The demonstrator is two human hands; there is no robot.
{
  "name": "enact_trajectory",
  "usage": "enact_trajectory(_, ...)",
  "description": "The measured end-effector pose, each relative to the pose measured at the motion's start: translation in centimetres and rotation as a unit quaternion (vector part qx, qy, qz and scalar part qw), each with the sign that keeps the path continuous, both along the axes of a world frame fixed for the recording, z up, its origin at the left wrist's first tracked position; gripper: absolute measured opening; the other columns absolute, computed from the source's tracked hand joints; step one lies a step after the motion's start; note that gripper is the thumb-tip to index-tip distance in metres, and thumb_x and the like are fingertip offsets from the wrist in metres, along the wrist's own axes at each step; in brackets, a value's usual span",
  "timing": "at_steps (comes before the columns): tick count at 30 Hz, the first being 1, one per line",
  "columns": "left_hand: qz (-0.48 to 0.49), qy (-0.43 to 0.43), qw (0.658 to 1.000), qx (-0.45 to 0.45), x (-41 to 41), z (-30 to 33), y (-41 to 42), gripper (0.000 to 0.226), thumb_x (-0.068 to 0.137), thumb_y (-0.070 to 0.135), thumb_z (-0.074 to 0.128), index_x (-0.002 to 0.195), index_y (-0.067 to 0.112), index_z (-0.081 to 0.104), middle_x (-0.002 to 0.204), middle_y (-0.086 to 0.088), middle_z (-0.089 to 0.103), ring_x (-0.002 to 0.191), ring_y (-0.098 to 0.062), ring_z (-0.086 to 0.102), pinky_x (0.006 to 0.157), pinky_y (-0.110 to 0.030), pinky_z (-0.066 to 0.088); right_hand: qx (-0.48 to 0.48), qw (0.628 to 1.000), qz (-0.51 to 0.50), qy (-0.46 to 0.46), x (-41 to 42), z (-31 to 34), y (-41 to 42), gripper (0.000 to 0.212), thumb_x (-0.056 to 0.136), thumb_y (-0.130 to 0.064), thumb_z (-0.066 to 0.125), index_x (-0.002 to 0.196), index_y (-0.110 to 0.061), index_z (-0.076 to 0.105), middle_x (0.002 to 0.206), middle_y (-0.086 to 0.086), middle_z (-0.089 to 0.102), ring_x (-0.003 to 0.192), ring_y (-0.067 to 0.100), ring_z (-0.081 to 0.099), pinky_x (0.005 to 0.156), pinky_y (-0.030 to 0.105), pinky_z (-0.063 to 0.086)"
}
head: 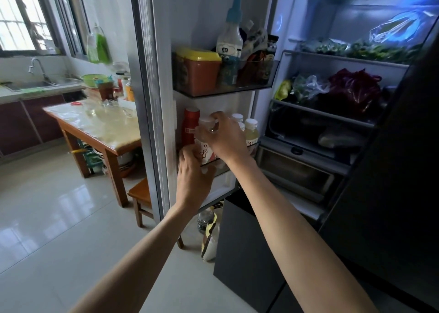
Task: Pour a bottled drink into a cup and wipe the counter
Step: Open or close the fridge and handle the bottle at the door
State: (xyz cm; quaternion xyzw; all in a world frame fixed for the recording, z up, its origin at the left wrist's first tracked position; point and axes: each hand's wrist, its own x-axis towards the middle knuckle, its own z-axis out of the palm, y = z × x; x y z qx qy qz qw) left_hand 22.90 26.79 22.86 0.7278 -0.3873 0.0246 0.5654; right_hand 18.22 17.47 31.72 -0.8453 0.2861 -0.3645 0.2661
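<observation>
I stand at an open fridge. In the lower door shelf [251, 145] a clear bottle [205, 149] with a white cap and a red-patterned label stands among others. My right hand [225, 138] is closed around its neck and cap. Lower down, my left hand [193, 177] wraps the bottle's body. A red can [189, 128] stands just left of it, and pale yellow bottles [251, 130] with white caps just right. No cup is clearly visible.
The upper door shelf [223, 91] holds sauce bottles and a yellow-lidded tub [200, 71]. Fridge shelves with bagged vegetables [351, 89] fill the right. A wooden table [99, 125] with jars, a stool [142, 195] and a sink counter [35, 86] lie left.
</observation>
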Motion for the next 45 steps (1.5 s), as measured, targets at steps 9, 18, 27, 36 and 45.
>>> enact_trajectory(9, -0.032, -0.054, 0.998, -0.029, 1.0, -0.7, 0.3, 0.042, 0.082, 0.013, 0.081, 0.107, 0.008, 0.048, 0.101, -0.002, 0.056, 0.091, -0.024, 0.057, 0.075, -0.031, 0.047, 0.021, 0.995, -0.014, 0.095, 0.4, -1.8, 1.1, 0.044, 0.077, -0.058, 0.065, 0.104, -0.023, 0.065, 0.093, 0.003, 0.076, 0.088, 0.026, 0.072, 0.074, 0.046, 0.06)
enact_trajectory(18, 0.006, -0.185, 0.97, -0.155, 1.8, 6.0, 5.6, 0.011, 0.082, 0.003, 0.059, 0.091, 0.009, 0.059, 0.093, 0.001, 0.059, 0.081, -0.011, 0.053, 0.079, -0.019, 0.048, -0.014, 0.999, 0.003, 0.046, -2.4, -0.5, 2.1, 0.054, 0.09, -0.053, 0.066, 0.123, -0.012, 0.058, 0.103, 0.002, 0.075, 0.09, 0.021, 0.072, 0.076, 0.04, 0.059)
enact_trajectory(27, -0.022, 0.069, 0.992, -0.107, 13.1, 13.1, 5.2, 0.081, 0.086, 0.072, 0.05, 0.148, 0.021, 0.04, 0.138, -0.009, 0.047, 0.118, -0.016, 0.045, 0.098, -0.03, 0.036, -0.136, 0.99, 0.024, -0.016, -3.6, 2.8, 4.4, 0.046, 0.1, -0.046, 0.056, 0.133, -0.014, 0.053, 0.126, 0.004, 0.066, 0.11, 0.019, 0.065, 0.094, 0.041, 0.055)
enact_trajectory(36, 0.0, 0.032, 0.996, -0.078, 13.2, 12.6, 4.3, 0.108, 0.057, 0.098, 0.059, 0.13, 0.018, 0.052, 0.127, -0.011, 0.055, 0.118, -0.033, 0.056, 0.103, -0.051, 0.049, -0.248, 0.967, -0.025, -0.06, -3.8, 5.3, 7.7, 0.052, 0.095, -0.044, 0.06, 0.134, -0.011, 0.051, 0.138, 0.011, 0.048, 0.121, 0.028, 0.055, 0.091, 0.044, 0.057)
enact_trajectory(45, -0.02, -0.098, 0.99, -0.095, 0.9, 9.8, 3.9, 0.095, 0.068, 0.062, 0.066, 0.148, 0.023, 0.029, 0.137, -0.011, 0.045, 0.131, -0.027, 0.041, 0.113, -0.054, 0.04, -0.469, 0.873, -0.083, -0.104, -6.4, 11.1, 10.8, 0.051, 0.095, -0.031, 0.062, 0.143, -0.013, 0.058, 0.16, 0.018, 0.039, 0.149, 0.035, 0.035, 0.122, 0.05, 0.03)
